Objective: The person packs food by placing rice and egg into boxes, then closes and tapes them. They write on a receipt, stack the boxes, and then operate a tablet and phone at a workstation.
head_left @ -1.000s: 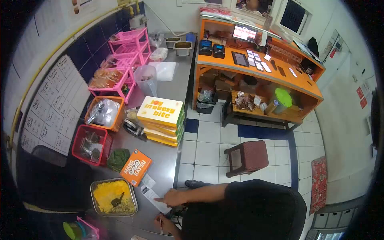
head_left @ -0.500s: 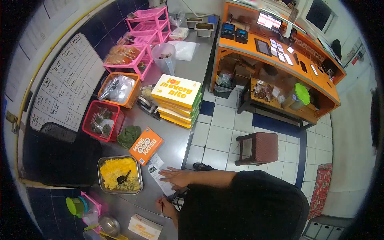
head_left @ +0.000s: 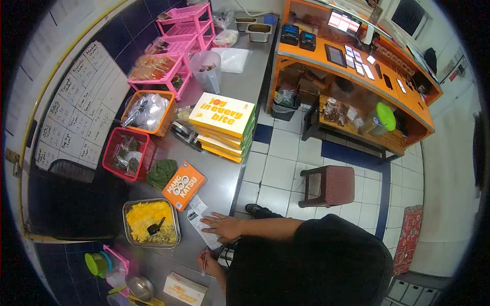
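Note:
My right hand (head_left: 223, 227) lies palm down with its fingers spread on a long printed receipt (head_left: 196, 220) on the steel table. Just below it, my left hand (head_left: 208, 263) is closed around a thin, pale pen (head_left: 204, 266). Above the receipt lies an orange Mang Katsu box (head_left: 184, 185), its corner close to the paper. To the left of my hands, a steel tray (head_left: 176, 239) holds yellow shredded food with a black scoop (head_left: 156, 226) in it. A small white-and-yellow box (head_left: 185, 289) sits below my left hand.
Stacked "joy in every bite" boxes (head_left: 223, 116) stand along the steel table (head_left: 224, 178). Red (head_left: 148, 158) and orange (head_left: 166, 125) baskets, a tape dispenser (head_left: 185, 135) and pink racks (head_left: 168, 81) line the wall side. A brown stool (head_left: 337, 186) stands on the floor behind.
The view has shifted slightly. My left hand has turned a little, so more of the pen shows. My right hand stays flat on the receipt.

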Available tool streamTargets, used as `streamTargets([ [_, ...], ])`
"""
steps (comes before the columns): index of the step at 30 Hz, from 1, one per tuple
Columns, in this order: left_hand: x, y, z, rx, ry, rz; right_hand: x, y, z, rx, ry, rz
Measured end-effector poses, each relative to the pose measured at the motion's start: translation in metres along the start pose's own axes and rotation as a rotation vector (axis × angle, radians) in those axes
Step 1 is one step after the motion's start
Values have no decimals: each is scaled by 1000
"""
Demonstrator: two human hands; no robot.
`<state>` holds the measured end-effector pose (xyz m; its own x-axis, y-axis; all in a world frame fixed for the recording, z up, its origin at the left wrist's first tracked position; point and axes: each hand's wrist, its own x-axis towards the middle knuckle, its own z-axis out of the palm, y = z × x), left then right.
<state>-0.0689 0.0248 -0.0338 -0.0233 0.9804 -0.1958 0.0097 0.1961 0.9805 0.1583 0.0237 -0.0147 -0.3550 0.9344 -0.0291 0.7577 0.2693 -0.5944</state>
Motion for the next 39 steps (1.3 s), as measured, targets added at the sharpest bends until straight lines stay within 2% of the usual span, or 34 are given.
streamTargets([
  [3, 1, -3, 0, 28, 42, -68, 2, 1, 2, -1, 11, -4],
  [10, -9, 18, 8, 71, 112, -71, 3, -8, -11, 16, -84, 9],
  [12, -10, 27, 14, 85, 79, -82, 2, -4, -7, -5, 3, 23],
  [15, -6, 8, 5, 12, 55, -61, 1, -12, -24, 1, -51, 35],
  [20, -7, 6, 2, 179, 65, -57, 3, -6, -15, 15, 44, 1],
  [27, -13, 25, 15, 238, 88, -32, 3, -12, -21, -36, -3, 49],
  [31, -13, 27, 30, 112, 172, -55, 5, -11, -22, -38, -24, 45],
  [33, -18, 41, 42, 511, 59, 233, 6, -13, -19, -33, -38, 60],
  [34, -20, 47, 47, 618, 42, 310, 6, -12, -19, -28, -21, 51],
  [37, -19, 38, 45, 753, 4, 403, 3, -10, -21, -25, -17, 40],
  [39, -19, 30, 51, 699, 59, 358, 4, -8, -24, -26, -10, 33],
])
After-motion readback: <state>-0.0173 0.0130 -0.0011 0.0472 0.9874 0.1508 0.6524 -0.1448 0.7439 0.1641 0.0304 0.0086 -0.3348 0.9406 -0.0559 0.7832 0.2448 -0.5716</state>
